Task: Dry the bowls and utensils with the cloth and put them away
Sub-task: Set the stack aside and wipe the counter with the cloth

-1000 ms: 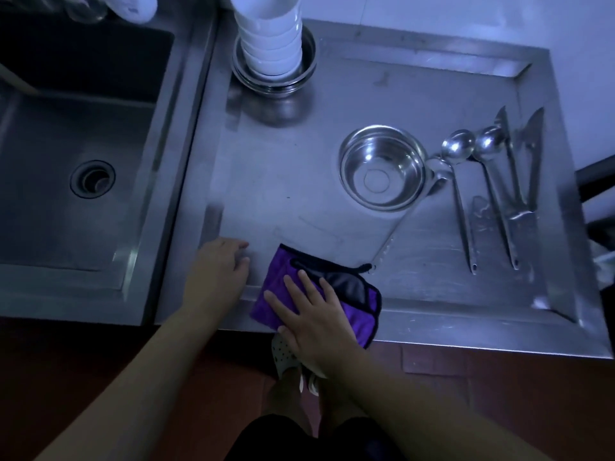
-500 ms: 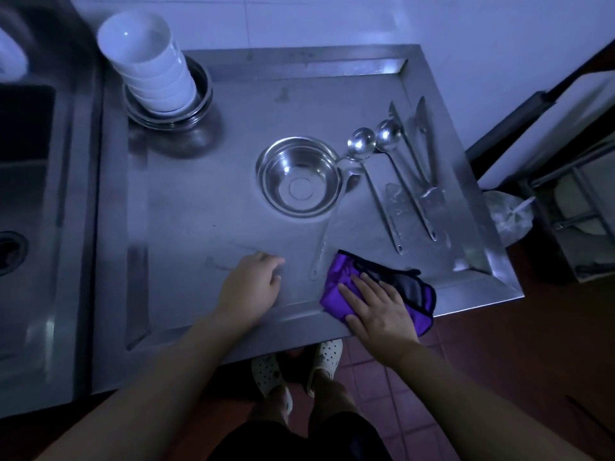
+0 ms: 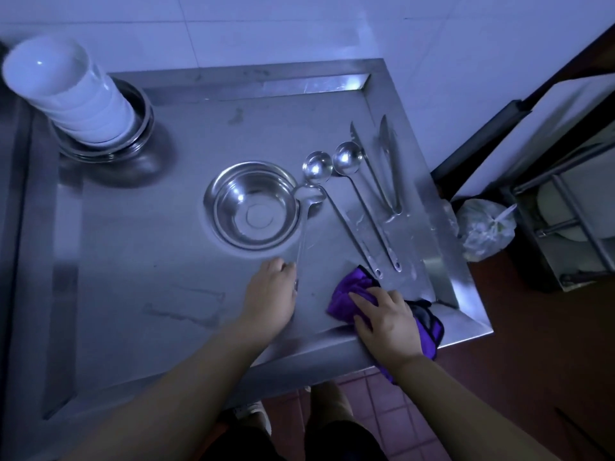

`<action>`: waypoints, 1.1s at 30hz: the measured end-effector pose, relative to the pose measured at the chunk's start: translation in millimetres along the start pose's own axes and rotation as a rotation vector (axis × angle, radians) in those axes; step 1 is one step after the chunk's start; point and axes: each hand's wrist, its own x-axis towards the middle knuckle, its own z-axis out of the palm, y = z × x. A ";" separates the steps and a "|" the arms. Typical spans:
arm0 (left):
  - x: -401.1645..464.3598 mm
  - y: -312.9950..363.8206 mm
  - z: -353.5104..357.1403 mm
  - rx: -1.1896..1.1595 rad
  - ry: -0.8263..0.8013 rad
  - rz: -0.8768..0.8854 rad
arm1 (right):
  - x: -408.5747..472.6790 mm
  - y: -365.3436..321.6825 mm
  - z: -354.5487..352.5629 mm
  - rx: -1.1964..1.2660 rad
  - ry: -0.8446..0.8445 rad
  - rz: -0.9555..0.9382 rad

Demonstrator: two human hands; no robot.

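my left hand (image 3: 271,292) is now sliding up onto the ladle (image 3: 304,224) handle, fingers curling on it | right hand (image 3: 386,319) is bunching the purple cloth (image 3: 346,294), fingers gripping

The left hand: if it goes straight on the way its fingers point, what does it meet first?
Probably the ladle handle at the left hand's fingertips, already touching or nearly; past it, the steel bowl.
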 end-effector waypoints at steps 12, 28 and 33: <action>80.5 70.7 4.7 0.058 0.052 -0.126 | 127.9 71.0 -46.5 0.189 0.312 0.119; 136.8 109.6 15.3 -0.015 0.261 -0.484 | 205.2 84.8 -34.8 -0.190 -0.069 0.112; 134.9 101.5 7.4 -0.049 0.242 -0.497 | 206.0 85.0 -37.8 -0.124 -0.060 0.135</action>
